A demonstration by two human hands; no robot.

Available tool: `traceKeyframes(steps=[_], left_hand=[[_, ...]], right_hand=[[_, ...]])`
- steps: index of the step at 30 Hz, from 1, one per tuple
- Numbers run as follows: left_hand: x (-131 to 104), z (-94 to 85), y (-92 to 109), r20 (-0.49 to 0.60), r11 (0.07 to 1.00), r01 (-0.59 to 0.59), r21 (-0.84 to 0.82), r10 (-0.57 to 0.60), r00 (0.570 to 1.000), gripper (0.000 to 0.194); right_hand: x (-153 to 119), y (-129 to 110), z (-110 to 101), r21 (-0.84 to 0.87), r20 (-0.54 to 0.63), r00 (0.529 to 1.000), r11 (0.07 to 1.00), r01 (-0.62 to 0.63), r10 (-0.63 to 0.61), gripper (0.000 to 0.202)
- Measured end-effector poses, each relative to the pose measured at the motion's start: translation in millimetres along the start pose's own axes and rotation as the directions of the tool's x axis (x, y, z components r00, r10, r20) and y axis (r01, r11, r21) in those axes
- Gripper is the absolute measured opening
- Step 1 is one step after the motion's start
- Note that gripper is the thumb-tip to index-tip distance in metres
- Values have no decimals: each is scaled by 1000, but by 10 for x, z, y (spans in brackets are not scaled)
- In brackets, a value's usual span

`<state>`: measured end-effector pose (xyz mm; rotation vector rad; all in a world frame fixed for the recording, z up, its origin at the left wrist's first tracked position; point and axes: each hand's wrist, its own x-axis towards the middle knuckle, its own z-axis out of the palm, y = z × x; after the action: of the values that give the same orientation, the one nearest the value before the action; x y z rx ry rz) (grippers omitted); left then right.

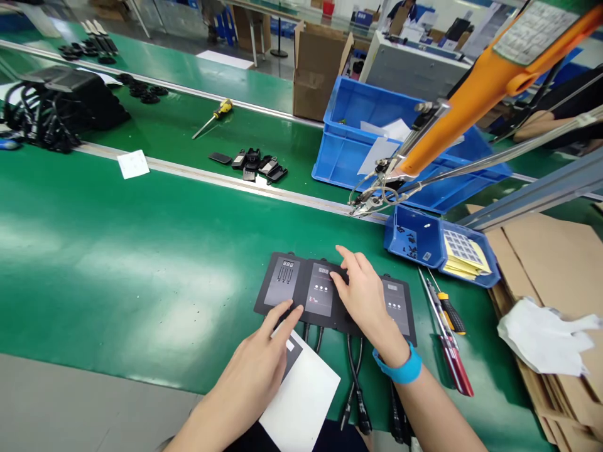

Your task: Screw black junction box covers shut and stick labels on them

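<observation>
Four or so flat black control boxes would be too exact; several lie side by side, among them a left control box [281,279] with sliders and a middle control box [320,289] with round buttons. My left hand [257,364] has fingertips at their lower edge and grips a white sheet [306,395] with a dark printed patch; its thumb is hidden. Over the boxes, my right hand [362,292] has its fingers apart, holding nothing, and partly covers one box. The right control box [396,304] shows beyond my wrist. Black cables [355,383] run toward me.
An orange air tool [456,107] hangs at the right, above a large blue crate [339,157]. Small blue bins [414,229], a red-handled tool [456,367] and flattened cardboard [556,263] lie right. Across the bench are a yellow screwdriver [221,110] and black parts [252,162].
</observation>
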<state>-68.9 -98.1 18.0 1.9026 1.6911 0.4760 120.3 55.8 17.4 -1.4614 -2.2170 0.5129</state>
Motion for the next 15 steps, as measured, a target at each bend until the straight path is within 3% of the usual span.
traceKeyframes(steps=[3,5,7,11,15], left_hand=[[-22,-154,23,-56,881,141,-452,-186,981,55],[-8,-202,51,-75,688,174,-705,-316,946,53],[20,-210,86,-33,467,159,-870,-377,925,55],[38,-178,148,96,110,145,-983,-363,927,54],[-8,-144,189,172,-115,139,-984,-355,919,50]], right_hand=[[-172,-270,-242,169,-25,995,981,97,-94,21],[-325,-472,-394,297,-13,981,936,189,-194,10],[-474,-630,-479,278,-21,947,908,314,-321,8],[-655,-729,-421,63,-46,908,906,418,-416,12],[-702,-677,-283,101,-112,920,916,387,-377,17]])
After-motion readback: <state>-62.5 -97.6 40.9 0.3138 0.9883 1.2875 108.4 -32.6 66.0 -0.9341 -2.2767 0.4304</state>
